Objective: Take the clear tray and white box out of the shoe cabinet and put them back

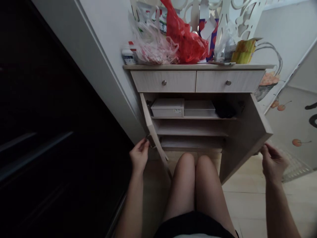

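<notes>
A pale wooden cabinet (196,66) stands before my knees with both its doors swung outward. My left hand (139,156) pinches the metal handle (151,142) on the outer face of the left door (149,120). On the other side, my right hand (274,163) has its fingers curled at the outer face of the right door (247,135), near the front edge; the handle there is mostly hidden. Inside, the upper shelf holds a white box (166,108), a pale open tray (199,109) and a dark bundle (225,109). Two lower shelves (193,128) show beneath.
Two shut drawers (163,81) sit above the doors. Clear plastic bags (156,49), a red bag (189,43), a white bottle (128,57) and a yellow pack (244,52) crowd the top. A white wall edge (109,66) stands close on the left.
</notes>
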Motion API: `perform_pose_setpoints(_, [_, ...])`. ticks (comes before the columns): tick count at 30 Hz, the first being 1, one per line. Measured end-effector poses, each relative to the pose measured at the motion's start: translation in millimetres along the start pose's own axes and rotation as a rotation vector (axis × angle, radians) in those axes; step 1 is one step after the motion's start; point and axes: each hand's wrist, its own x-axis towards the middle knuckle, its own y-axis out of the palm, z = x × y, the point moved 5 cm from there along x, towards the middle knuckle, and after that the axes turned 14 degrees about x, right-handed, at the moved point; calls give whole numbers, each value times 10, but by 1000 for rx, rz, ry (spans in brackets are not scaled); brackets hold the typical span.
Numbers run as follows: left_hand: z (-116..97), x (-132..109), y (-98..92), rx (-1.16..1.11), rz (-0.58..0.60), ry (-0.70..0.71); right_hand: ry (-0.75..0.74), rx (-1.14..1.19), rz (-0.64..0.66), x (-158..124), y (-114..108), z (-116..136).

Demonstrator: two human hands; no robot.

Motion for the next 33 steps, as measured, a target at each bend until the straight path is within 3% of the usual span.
perform_pose_setpoints(7, [-330, -104, 844, -142, 205, 59, -66, 220, 215, -269, 742, 265])
perform_pose_setpoints(12, [-530, -106, 1381, -138, 306, 92, -61, 236, 295, -395, 1338, 341])
perform_pose_setpoints(16, [-689, -46, 1734, -104, 345, 116, -46, 191, 417, -417, 1938, 362])
perform_pose_setpoints(19, [-799, 30, 1968, -53, 368, 159, -63, 114, 471, -398, 2392, 357])
perform_pose_setpoints(22, [-875, 117, 2173, 13, 371, 204, -113, 80, 425, -352, 2728, 332])
perform_pose_setpoints(33, [-942, 348, 2725, 123, 384, 267, -163, 41, 357, -199, 3381, 185])
